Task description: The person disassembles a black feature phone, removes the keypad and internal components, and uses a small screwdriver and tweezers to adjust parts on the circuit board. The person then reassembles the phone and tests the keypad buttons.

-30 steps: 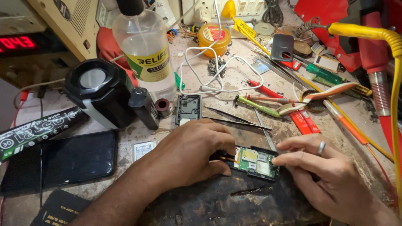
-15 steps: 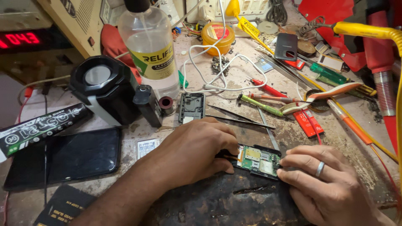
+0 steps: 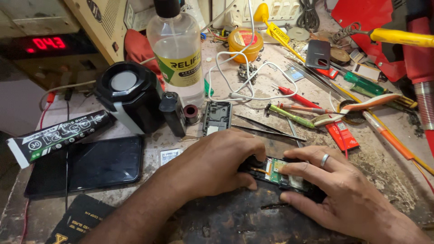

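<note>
An opened small phone with its green circuit board showing lies on a dark worn mat. My left hand grips its left end, fingers curled over the edge. My right hand, with a ring on one finger, holds the right end and presses a fingertip on the board. A loose black plastic phone frame lies just behind my left hand.
A clear liquid bottle, a black round-topped device and a small black cylinder stand at the back left. A dark smartphone and a glue tube lie left. Tweezers, screwdrivers, a white cable lie behind.
Both hands stay on the opened phone; my right fingers have slid further over the board. The view has shifted slightly.
</note>
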